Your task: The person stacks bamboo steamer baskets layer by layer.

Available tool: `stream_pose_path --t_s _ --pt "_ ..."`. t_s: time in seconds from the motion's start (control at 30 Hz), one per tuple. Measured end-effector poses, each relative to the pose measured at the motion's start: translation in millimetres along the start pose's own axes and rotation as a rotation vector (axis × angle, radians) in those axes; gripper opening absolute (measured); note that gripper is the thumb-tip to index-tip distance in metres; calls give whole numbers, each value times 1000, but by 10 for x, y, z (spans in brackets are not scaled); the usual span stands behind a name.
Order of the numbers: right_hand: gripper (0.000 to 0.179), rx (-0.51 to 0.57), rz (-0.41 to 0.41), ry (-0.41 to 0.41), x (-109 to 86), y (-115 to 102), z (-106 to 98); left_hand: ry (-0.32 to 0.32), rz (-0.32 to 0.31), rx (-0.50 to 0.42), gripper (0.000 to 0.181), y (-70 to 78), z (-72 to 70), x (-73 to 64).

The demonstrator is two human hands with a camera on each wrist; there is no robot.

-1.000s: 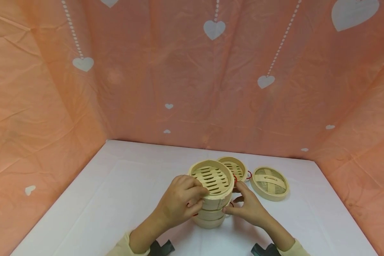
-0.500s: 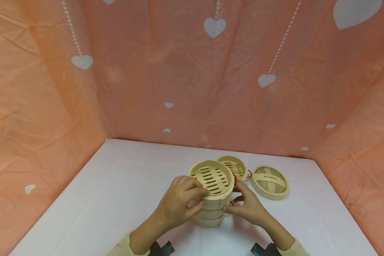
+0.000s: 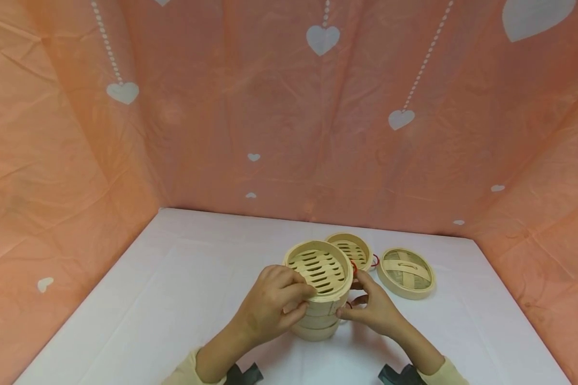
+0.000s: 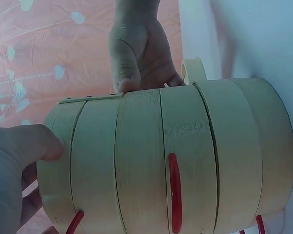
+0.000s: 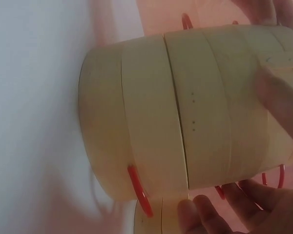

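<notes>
A stack of round bamboo steamer baskets (image 3: 316,333) stands upright on the table, its tiers fitted one on another. The top basket (image 3: 318,270) shows a slatted floor and nothing inside. My left hand (image 3: 272,300) pinches its near left rim, fingertips over the edge. On the other side, my right hand (image 3: 373,309) grips the upper wall between thumb and fingers. Red loops (image 4: 176,195) stick out from the tiers in the left wrist view. In the right wrist view, my right thumb (image 5: 283,102) lies along the stack's wall (image 5: 151,107).
Behind the stack sits another steamer basket (image 3: 350,251) with a red loop. A woven bamboo lid (image 3: 407,274) with a small handle lies to its right. White cloth (image 3: 197,267) covers the table, and an orange curtain with hearts (image 3: 279,123) encloses it.
The lower tiers now line up more evenly under the top basket, and a bit of red below my left hand has gone from sight. Both hands keep their places.
</notes>
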State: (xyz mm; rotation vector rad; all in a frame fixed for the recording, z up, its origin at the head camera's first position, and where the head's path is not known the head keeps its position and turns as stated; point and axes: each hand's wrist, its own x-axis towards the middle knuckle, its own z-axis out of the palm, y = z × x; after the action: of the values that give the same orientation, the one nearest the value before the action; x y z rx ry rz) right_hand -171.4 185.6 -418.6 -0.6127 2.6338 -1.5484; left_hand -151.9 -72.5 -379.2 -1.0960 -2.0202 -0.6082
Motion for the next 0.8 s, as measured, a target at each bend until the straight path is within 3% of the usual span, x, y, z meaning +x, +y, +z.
stream_pose_path --t_s 0.17,0.4,0.6,0.8 --pt "83 26 48 5 9 -1 7 -16 -9 -5 25 -1 1 -10" --pt "85 108 38 -20 20 -16 -40 -7 -44 -37 31 -16 -21 -15" --pt "79 102 38 -24 1 -2 -79 67 -239 -111 49 -20 -59 -44" --pt "64 -19 -26 6 -50 16 -147 95 -400 -217 69 -51 -80 -65"
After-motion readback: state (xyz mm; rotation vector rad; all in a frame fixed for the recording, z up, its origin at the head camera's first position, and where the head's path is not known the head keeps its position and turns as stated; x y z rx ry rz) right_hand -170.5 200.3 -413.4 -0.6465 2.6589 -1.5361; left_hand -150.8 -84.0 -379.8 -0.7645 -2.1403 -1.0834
